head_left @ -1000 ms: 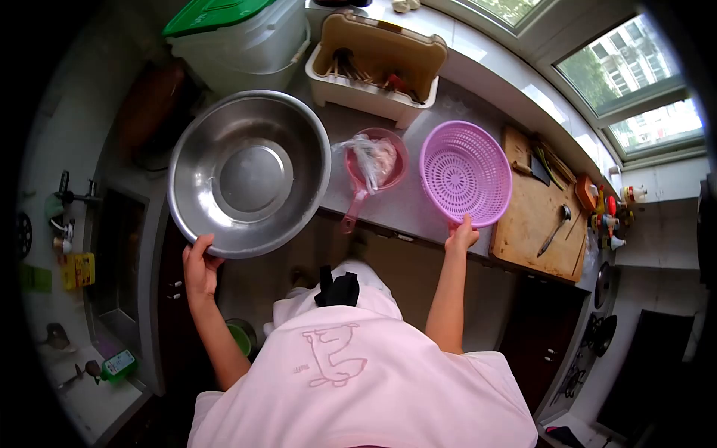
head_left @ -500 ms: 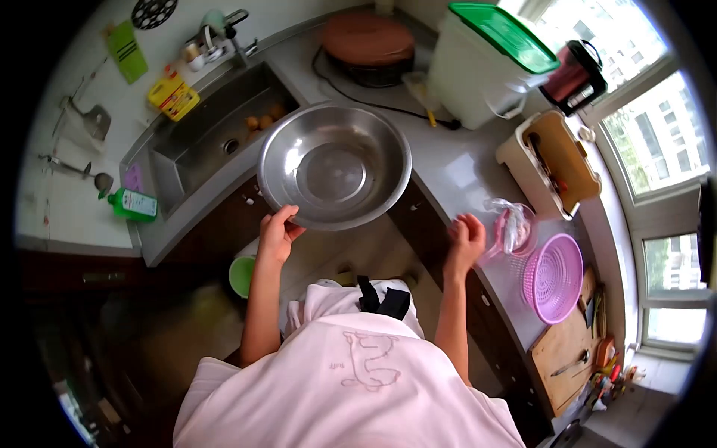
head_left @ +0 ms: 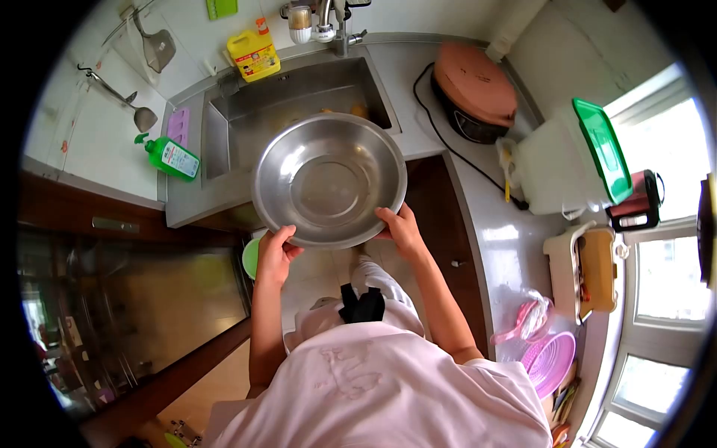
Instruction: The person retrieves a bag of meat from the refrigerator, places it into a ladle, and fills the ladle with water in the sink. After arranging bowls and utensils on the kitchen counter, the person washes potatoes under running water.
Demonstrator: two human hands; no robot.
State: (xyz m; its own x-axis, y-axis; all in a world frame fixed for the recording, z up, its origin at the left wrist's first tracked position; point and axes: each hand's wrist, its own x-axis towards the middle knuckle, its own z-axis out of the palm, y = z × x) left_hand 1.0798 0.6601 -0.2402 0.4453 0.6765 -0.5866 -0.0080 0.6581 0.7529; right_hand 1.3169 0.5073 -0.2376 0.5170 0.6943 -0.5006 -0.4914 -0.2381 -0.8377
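Note:
A wide steel basin (head_left: pixel 325 189) is held up in front of me, empty, its far rim overlapping the near side of the sink (head_left: pixel 299 86). My left hand (head_left: pixel 276 254) grips the basin's near-left rim, thumb over the edge. On the near-right rim, my right hand (head_left: pixel 401 227) holds on in the same way, its fingers partly hidden beneath. Behind the basin, a few round brownish items (head_left: pixel 359 111) lie in the sink, partly covered by the rim.
A faucet (head_left: pixel 341 37), yellow bottle (head_left: pixel 254 54) and green bottle (head_left: pixel 172 157) stand around the sink. To the right are a reddish-brown electric pan (head_left: pixel 476 89), a green-lidded bin (head_left: pixel 560 160), a utensil box (head_left: pixel 571 270) and a purple colander (head_left: pixel 550 363). A green bucket (head_left: pixel 251 257) sits below.
My right hand has left the purple colander on the counter and taken hold of the basin's right rim. The view has turned left toward the sink, with the basin still in my left hand.

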